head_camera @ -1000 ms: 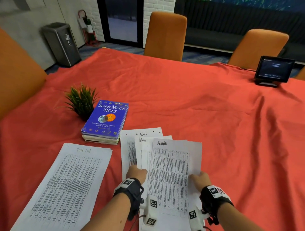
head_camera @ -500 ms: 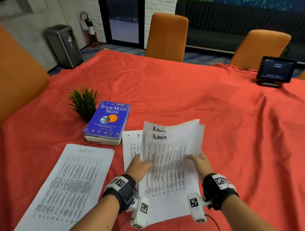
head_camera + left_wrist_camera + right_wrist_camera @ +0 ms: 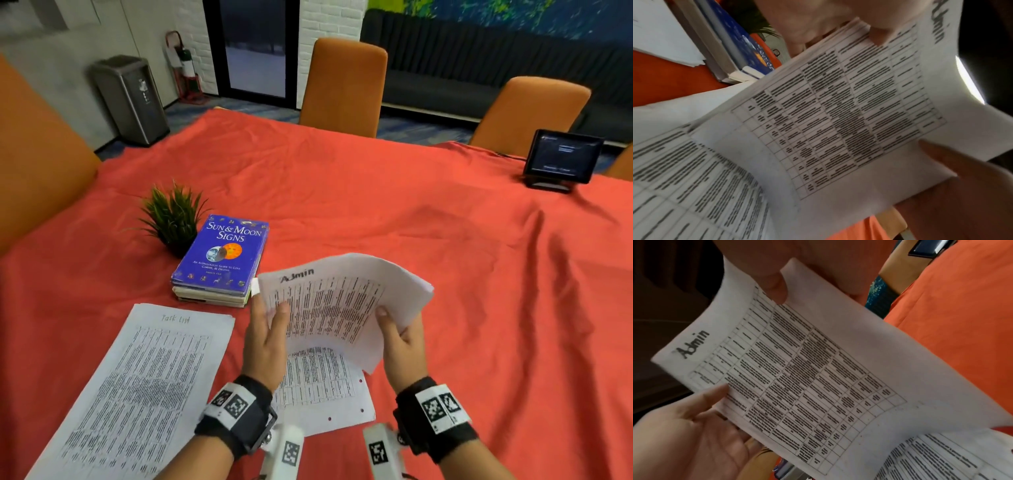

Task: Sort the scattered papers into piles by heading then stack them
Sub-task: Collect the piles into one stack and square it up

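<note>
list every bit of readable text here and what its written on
"Admin": handwritten heading on the held sheets.
"Task list": faint handwritten heading on the pile at left.
"SUN & MOON SIGNS": cover of the blue book.
Too small or blurred: the book's subtitle, the printed tables on all sheets, the sheet lying under the hands, the small screen.

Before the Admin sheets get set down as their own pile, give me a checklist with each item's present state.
1. Both hands grip the Admin sheets: left hand and right hand each have a thumb on top. Ok.
2. Top heading reads Admin. Ok.
3. Every sheet in the bundle is headed Admin. Cannot tell.
4. Bundle edges squared: the sheets bow and fan. Not ok.
5. Loose punched sheet under the hands: heading hidden. Cannot tell.
6. Task list pile lies apart on the tablecloth. Ok.
</note>
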The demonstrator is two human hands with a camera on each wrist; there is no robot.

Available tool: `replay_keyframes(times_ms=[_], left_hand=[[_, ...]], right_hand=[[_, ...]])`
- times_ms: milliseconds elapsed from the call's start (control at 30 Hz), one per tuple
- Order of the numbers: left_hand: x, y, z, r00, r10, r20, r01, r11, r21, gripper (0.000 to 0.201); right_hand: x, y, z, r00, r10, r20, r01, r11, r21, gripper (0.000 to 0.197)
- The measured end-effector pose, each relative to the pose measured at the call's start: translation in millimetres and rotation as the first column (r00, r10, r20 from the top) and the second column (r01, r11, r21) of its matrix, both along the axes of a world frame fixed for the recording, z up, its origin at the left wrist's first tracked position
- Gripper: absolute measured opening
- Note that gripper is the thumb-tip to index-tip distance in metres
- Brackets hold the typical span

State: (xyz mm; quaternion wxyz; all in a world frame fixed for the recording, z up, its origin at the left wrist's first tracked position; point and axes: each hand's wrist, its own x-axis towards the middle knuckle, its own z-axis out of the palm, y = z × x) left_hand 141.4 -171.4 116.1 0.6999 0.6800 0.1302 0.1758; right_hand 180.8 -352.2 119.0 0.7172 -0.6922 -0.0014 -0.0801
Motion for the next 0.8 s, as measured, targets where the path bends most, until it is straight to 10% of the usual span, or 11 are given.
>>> replay_keyframes(times_ms=[200, 600, 800], left_hand=[[8.5, -10.2, 3.0, 0.997, -0.048, -0.063, 0.048, 0.999, -0.005, 0.032], [9.6, -10.1, -11.6, 0.978, -0.006, -0.209, -0.003, 0.999, -0.044, 0.047], [17.3, 16.1, -34.9, 0.97, 0.127, -0.207, -0.117, 0.991, 0.057, 0.007]], right_hand=[[10.7, 6.6, -0.6, 1.0, 0.009, 0.017, -0.01, 1.0, 0.03, 0.032], [13.8, 1.9, -34.1, 0.993, -0.061, -0.103, 0.068, 0.995, 0.068, 0.016], [28.5, -18.7, -40.9, 0.978, -0.159, -0.133, 0.152, 0.987, -0.057, 0.016]])
